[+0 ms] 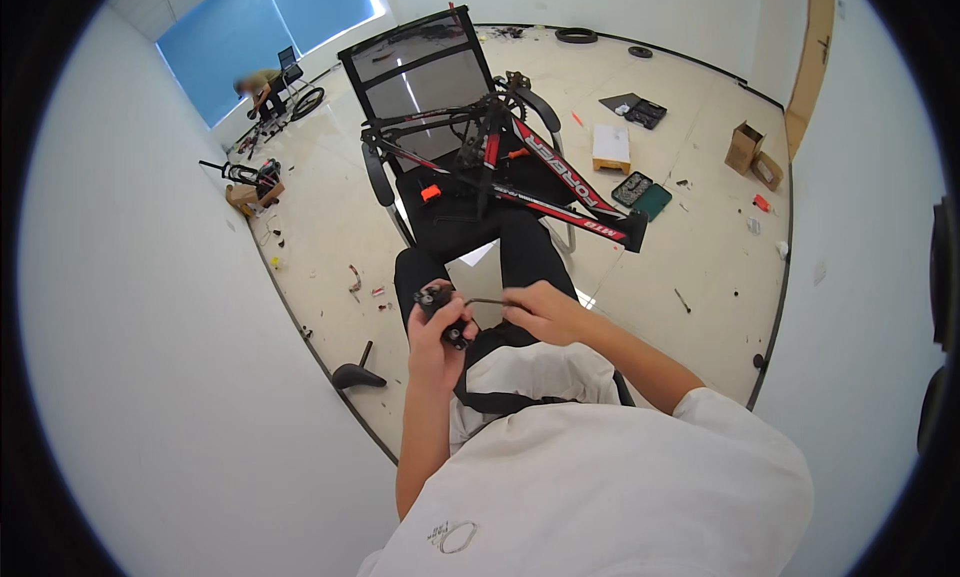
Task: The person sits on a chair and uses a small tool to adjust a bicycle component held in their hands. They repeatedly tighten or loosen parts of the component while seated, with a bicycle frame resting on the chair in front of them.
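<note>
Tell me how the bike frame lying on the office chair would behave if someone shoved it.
The bike frame looks like rigid tubing, so it probably would not flex. It lies across the office chair with one end overhanging the seat, so a shove could tip it off. The chair may also shift; its base is hidden.

White walls (130, 327); glossy beige tiled floor (690, 247) strewn with small debris. Blue-tinted window (260, 27) far left, daylight glare. Black mesh chair (420, 72) centre. Wooden door (808, 57) right. Cardboard boxes (752, 155), tool cases (640, 192) on floor.
</note>
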A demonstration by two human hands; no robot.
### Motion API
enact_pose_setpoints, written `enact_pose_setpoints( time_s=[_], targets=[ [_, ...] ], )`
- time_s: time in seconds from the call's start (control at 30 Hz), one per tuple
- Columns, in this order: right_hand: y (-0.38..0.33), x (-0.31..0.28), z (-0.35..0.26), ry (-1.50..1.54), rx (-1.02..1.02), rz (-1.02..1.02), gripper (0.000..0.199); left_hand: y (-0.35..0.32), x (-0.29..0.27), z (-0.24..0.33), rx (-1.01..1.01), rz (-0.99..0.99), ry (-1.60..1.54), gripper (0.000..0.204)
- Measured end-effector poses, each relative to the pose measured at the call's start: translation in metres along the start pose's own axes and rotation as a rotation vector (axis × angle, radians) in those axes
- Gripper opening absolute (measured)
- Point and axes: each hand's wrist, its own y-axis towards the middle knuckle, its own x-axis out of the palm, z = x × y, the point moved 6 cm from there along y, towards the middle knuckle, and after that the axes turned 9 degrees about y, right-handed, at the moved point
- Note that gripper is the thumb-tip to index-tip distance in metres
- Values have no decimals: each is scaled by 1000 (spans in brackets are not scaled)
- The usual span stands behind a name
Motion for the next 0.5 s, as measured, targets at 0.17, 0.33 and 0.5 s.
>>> enact_pose_setpoints(
  time_s=[0.17, 0.33, 0.5],
  targets=[
    [-17, 35, -17, 228, 24, -166, 28, 8, -17, 8, 128, 168, 143, 29],
    [-11, 39, -63, 505, 12, -268, 31, 5, -8, -12, 142, 148, 386, 27],
    [7, 22, -77, 322, -22, -256, 31, 3, 2, -19, 101, 99, 314, 27]
  ],
)
